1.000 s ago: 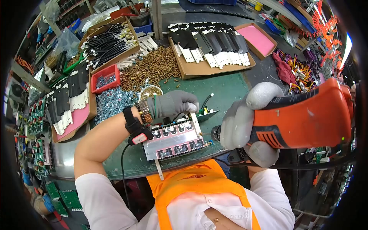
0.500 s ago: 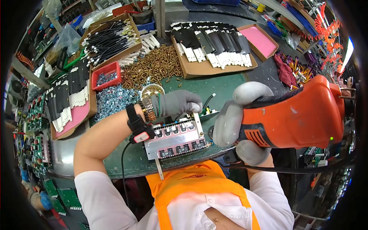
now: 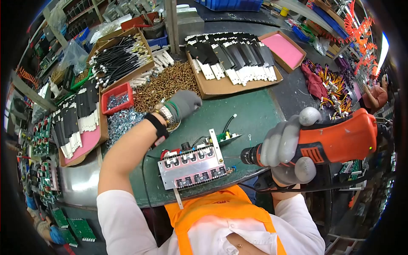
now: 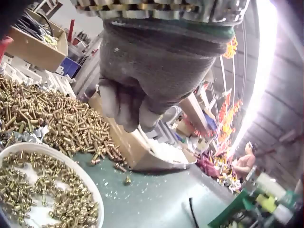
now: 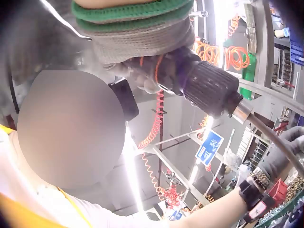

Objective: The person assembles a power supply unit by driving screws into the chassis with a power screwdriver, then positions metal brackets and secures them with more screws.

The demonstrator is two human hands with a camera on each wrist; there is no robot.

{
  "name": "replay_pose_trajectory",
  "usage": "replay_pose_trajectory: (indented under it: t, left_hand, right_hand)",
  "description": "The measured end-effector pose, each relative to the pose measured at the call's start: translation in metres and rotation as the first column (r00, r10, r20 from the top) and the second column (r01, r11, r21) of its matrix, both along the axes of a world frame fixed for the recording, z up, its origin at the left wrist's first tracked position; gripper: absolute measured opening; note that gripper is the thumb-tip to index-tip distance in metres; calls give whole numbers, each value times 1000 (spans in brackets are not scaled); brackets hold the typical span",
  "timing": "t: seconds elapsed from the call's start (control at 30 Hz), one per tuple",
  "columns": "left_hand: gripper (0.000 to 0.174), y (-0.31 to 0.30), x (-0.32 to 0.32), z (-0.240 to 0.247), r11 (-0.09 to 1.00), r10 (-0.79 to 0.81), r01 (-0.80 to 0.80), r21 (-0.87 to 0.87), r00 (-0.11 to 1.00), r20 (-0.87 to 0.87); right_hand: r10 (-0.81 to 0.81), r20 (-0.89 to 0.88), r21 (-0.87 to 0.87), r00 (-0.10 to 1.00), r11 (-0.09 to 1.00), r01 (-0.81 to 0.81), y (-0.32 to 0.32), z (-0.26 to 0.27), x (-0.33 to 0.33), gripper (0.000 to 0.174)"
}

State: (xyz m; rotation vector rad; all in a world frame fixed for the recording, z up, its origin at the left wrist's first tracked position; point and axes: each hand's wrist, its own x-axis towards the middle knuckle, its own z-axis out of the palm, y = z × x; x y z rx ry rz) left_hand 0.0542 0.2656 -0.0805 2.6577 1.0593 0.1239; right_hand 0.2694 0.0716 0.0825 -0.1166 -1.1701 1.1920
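Note:
My right hand [image 3: 280, 148], in a grey glove, grips an orange power drill [image 3: 340, 138]. Its black chuck [image 5: 211, 90] and long thin bit point left, the bit's end near the right edge of a metal plate assembly [image 3: 187, 163]. That assembly carries two rows of black components on pink pads. A white strip [image 3: 216, 144] lies across its right end, with a brass-coloured screw [image 3: 221, 161] in it. My gloved left hand [image 3: 185, 105] hovers beside the heap of brass screws [image 4: 61, 118], above a white tub of screws [image 4: 88, 183]. Its fingers hang loosely bent, nothing visible in them.
A small green circuit board [image 3: 229, 137] with a black wire sits behind the assembly. Cardboard trays of black-and-white strips [image 3: 233, 63] stand at the back and left. A red bin [image 3: 117, 98] and a box of black cables [image 3: 121, 57] are at left. A ring terminal [image 3: 250, 137] lies right of centre.
My left hand has let go of the white strip and moved up and left toward the screws. The drill has drawn back to the right, its bit now showing.

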Motion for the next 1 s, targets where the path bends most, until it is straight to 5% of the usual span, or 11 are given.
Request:
replay_pose_trajectory:
  t: [0.13, 0.23, 0.3, 0.37, 0.4, 0.5, 0.53, 0.6, 0.67, 0.83, 1.0]
  left_hand:
    - [15, -6, 25, -16, 967, -2, 79, 243, 953, -302]
    - [15, -7, 20, -1, 986, 7, 43, 162, 955, -297]
    - [19, -11, 12, 24, 997, 56, -45, 58, 978, -202]
    - [10, -28, 1, 49, 977, -8, -43, 207, 971, 239]
    - [10, -39, -2, 61, 978, 5, -54, 201, 972, 235]
    - [7, -82, -5, 90, 999, 26, -44, 27, 878, 478]
    - [10, -95, -8, 97, 981, -3, 108, -158, 833, 553]
    - [13, -113, -15, 101, 911, 7, 254, -325, 779, 627]
    - [18, -128, -21, 101, 713, 236, 331, -618, 716, 656]
    - [18, -148, -19, 100, 605, 408, 274, -747, 699, 587]
    - [16, -154, -18, 105, 719, 312, 275, -638, 694, 649]
  right_hand:
    - [39, -6, 0, 999, 999, -39, 1, -2, 1, 66]
    - [-11, 31, 54, 999, 999, 9, 2, 1, 8, 67]
    - [-16, -33, 53, 999, 998, 18, 3, 2, 5, 66]
    - [-65, -67, 96, 996, 993, 71, 4, 11, 8, 64]
    - [-46, -63, 144, 997, 988, 55, 6, 16, 9, 63]
    - [-184, -185, 192, 965, 957, 220, 6, 18, 5, 64]
    - [-197, -172, 260, 965, 936, 237, 10, 17, 7, 64]
    - [-174, -151, 294, 973, 932, 212, 8, 18, 8, 67]
    - [-131, -138, 300, 982, 939, 168, 5, 17, 8, 67]
    - [-108, -141, 311, 984, 939, 148, 1, 19, 3, 67]
    - [1, -97, 322, 995, 946, 30, -4, 25, 6, 66]
